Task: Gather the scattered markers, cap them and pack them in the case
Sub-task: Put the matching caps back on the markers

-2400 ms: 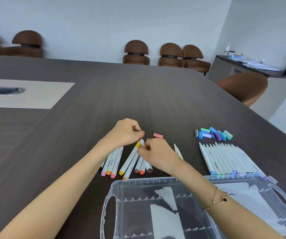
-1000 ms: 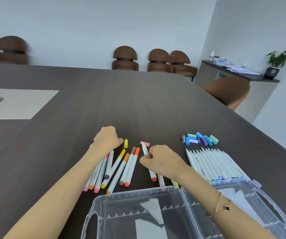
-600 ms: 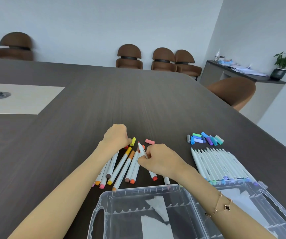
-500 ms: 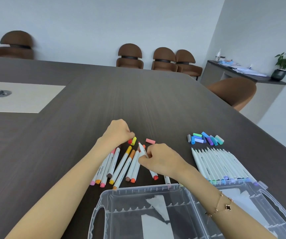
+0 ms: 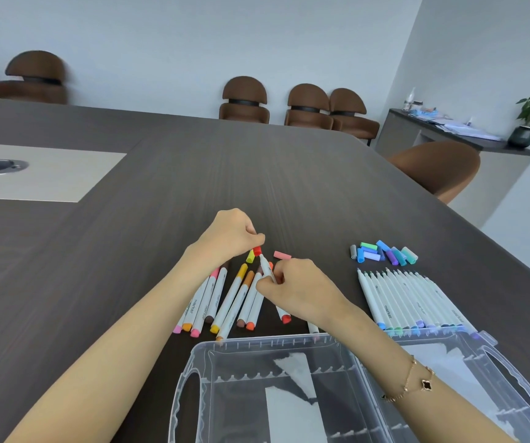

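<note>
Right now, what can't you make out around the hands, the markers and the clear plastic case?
- Head view: white red-ended marker, its middle covered by the right hand.
- Red cap: the left hand hides the grip.
- Clear plastic case: near part cut off by the bottom edge.
- Barrel print: too small to read fully.

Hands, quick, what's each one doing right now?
Left hand: fingers pinch the red cap.
Right hand: fingers grip the white marker, its tip at that cap.

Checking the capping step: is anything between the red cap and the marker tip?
Nothing visible. The left hand holds the red cap right at the tip of the marker gripped by the right hand.
</note>
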Demonstrator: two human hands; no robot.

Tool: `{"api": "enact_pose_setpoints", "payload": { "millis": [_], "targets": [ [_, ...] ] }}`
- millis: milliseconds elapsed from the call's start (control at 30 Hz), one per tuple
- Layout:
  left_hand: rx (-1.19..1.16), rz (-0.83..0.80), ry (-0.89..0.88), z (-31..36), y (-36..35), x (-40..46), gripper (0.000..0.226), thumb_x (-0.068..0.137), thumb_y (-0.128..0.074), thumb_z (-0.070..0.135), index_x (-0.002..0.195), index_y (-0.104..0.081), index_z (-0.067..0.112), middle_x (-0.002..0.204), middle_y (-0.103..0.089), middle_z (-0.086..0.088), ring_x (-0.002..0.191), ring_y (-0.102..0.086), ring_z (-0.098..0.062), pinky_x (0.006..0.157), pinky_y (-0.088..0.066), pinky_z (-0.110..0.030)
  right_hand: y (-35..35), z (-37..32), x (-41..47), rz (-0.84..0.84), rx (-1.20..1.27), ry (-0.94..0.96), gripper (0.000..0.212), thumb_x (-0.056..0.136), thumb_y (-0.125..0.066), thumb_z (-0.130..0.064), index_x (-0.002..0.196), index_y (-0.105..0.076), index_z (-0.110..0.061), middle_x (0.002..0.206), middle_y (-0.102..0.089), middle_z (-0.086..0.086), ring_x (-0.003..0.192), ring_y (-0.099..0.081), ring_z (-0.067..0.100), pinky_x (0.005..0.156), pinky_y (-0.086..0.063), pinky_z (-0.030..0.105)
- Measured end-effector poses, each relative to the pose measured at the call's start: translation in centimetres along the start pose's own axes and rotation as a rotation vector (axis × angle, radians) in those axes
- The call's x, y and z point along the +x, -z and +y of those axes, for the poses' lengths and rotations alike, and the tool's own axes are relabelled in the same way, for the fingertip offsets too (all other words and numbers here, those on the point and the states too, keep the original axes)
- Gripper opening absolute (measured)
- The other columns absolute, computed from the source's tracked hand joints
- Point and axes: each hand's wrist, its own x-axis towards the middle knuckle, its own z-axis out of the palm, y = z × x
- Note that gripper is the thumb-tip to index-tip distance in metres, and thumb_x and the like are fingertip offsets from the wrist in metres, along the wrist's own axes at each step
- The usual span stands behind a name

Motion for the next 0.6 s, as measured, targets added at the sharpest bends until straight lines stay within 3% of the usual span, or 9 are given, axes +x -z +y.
{"api": "enact_pose_setpoints", "payload": {
  "millis": [167,333,467,567,600],
  "targets": [
    [0.01,-0.089,-0.045,0.8,-0.3,-0.7,0.033,0.09,-0.058,0.036,0.079,-0.072,0.008,0.086,-0.068,-0.008,0.08,-0.062,-0.016,0.059,-0.041,-0.015,0.1,0.2,0.4,0.054,0.037,-0.045,0.041,0.092,-0.053,-0.034,0.054,-0.041,-0.021,0.049,-0.039,-0.005,0.04,-0.039,0.009,0.048,-0.034,0.016],
    [-0.028,0.137,0.029,0.1,1.0,-0.4,0.034,0.09,-0.059,0.028,0.074,-0.072,0.002,0.081,-0.069,-0.017,0.066,-0.058,-0.017,0.053,-0.038,-0.015,1.0,0.6,-0.3,0.022,0.068,-0.035,0.044,0.091,-0.054,-0.034,0.051,-0.04,-0.018,0.048,-0.035,-0.004,0.039,-0.036,0.009,0.046,-0.032,0.016],
    [-0.013,0.036,0.04,0.0,0.2,-0.3,0.036,0.089,-0.06,0.03,0.073,-0.072,0.001,0.081,-0.07,-0.017,0.07,-0.061,-0.018,0.054,-0.037,-0.016,0.6,-0.3,-0.6,-0.034,0.064,0.044,0.043,0.09,-0.053,-0.033,0.053,-0.037,-0.016,0.048,-0.031,-0.003,0.04,-0.033,0.01,0.047,-0.032,0.02],
    [-0.022,0.052,0.02,0.4,0.0,-0.4,0.036,0.09,-0.059,0.031,0.075,-0.072,0.0,0.081,-0.069,-0.018,0.068,-0.058,-0.016,0.053,-0.035,-0.016,0.4,-0.4,-0.3,-0.006,0.093,0.057,0.044,0.09,-0.052,-0.031,0.052,-0.035,-0.015,0.047,-0.031,-0.002,0.05,-0.049,0.013,0.071,-0.048,0.024],
    [-0.022,0.061,0.016,0.5,0.1,-0.4,0.036,0.09,-0.059,0.031,0.075,-0.072,0.0,0.081,-0.069,-0.017,0.068,-0.058,-0.015,0.052,-0.034,-0.016,0.4,-0.3,-0.2,-0.002,0.095,0.058,0.045,0.09,-0.052,-0.031,0.052,-0.035,-0.015,0.046,-0.031,-0.002,0.05,-0.047,0.014,0.077,-0.047,0.021]
  ]
}}
